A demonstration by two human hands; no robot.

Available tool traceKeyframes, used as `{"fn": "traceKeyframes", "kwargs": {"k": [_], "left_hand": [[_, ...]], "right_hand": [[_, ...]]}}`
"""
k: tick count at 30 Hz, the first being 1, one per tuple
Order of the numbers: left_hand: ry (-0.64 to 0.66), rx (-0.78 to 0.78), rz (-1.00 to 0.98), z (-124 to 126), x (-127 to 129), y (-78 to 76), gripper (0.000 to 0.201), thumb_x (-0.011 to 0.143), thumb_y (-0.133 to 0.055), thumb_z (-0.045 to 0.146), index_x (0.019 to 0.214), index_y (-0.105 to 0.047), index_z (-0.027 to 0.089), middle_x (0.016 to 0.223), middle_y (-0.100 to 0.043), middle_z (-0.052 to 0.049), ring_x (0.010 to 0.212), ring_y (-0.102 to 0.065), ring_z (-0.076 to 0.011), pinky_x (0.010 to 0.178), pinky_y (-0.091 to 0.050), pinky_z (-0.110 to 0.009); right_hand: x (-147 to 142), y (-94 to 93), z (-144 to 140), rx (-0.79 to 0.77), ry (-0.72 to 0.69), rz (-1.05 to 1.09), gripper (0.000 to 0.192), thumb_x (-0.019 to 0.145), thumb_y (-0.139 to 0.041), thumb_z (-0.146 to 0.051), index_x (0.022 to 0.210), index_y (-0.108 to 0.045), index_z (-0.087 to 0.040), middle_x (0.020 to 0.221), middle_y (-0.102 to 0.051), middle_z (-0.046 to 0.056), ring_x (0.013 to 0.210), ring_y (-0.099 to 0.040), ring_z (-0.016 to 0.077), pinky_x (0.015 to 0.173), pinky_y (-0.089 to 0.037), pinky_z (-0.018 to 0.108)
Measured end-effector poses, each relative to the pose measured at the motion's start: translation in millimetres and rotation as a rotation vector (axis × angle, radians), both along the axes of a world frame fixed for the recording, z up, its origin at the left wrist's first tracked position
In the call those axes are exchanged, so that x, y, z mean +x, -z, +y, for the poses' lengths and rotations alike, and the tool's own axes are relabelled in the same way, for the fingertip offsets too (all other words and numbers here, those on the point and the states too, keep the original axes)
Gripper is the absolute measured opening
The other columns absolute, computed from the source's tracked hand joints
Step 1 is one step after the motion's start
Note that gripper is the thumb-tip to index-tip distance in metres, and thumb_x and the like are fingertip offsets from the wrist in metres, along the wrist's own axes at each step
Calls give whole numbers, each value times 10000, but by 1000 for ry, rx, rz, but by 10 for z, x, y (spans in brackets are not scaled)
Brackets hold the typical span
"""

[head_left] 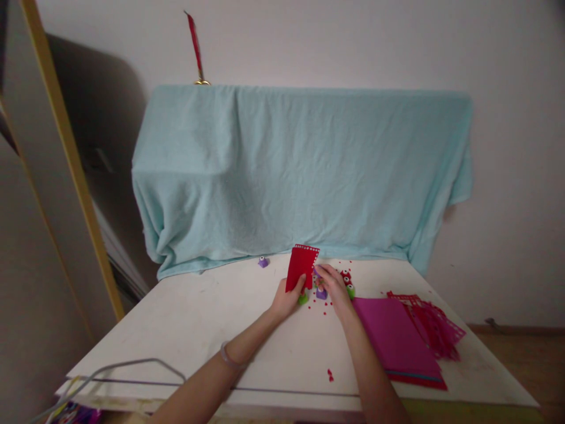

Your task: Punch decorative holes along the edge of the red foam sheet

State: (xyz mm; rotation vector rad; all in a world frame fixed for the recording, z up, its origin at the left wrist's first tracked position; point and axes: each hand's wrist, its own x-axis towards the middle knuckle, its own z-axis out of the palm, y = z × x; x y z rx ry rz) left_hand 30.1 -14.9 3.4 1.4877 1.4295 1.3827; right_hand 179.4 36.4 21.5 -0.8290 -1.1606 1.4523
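A red sheet (300,268) stands upright, with rows of small punched holes along its top and right edges. My left hand (286,299) is closed on its lower part, thumb in front. At the sheet's right edge, my right hand (332,282) is closed around a small purple craft punch (316,271), partly hidden by the fingers. Below it sits another purple punch (321,294). A green punch (302,299) lies beside my left hand. Behind my right hand are red punches (346,274) and a green one (350,291). Tiny red cut-outs (325,304) are scattered between my hands.
A stack of magenta sheets (392,330) lies on the right of the white table (212,318), beside punched red and pink scraps (435,324). One purple punch (263,262) stands at the back. A light blue cloth (309,171) hangs behind. A grey bent tube (132,361) crosses the front left.
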Motion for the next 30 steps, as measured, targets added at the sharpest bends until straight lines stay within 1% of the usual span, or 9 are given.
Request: {"fn": "traceKeyframes", "kwargs": {"k": [6,11,19,24,30], "left_hand": [[5,-11,8,8,5,11,553,868,-422,624,698,-613,133,608,-586,-31,546,-497,-138,525,-366,-242],[20,-1,25,14,-3,11,552,876,-409,616,664,-593,140,583,-562,-20,537,-492,-135,517,-355,-240],[32,-5,25,-13,-11,-31,530,877,-418,605,661,-572,146,593,-563,-12,545,-488,-131,527,-354,-237],[17,-4,38,0,-9,-9,520,883,-423,590,653,-575,148,589,-569,-14,548,-493,-131,536,-356,-233],[11,3,43,4,-5,0,525,880,-427,591,639,-580,151,607,-595,-28,553,-505,-137,564,-379,-242]], "right_hand": [[-4,27,18,5,3,-18,341,693,-734,-490,839,-645,-195,702,-610,-11,496,-500,89,398,-307,208],[-10,29,28,-11,2,-5,365,674,-740,-508,831,-644,-193,724,-606,-1,501,-509,91,395,-301,210],[-3,42,16,18,14,-46,328,727,-704,-493,839,-647,-190,713,-603,3,515,-517,99,416,-319,212],[-2,63,33,22,21,-70,337,730,-697,-502,843,-653,-188,674,-603,1,499,-507,101,418,-325,219],[-3,58,17,22,22,-50,329,726,-708,-491,846,-653,-190,700,-600,-1,509,-512,97,422,-329,218]]}}
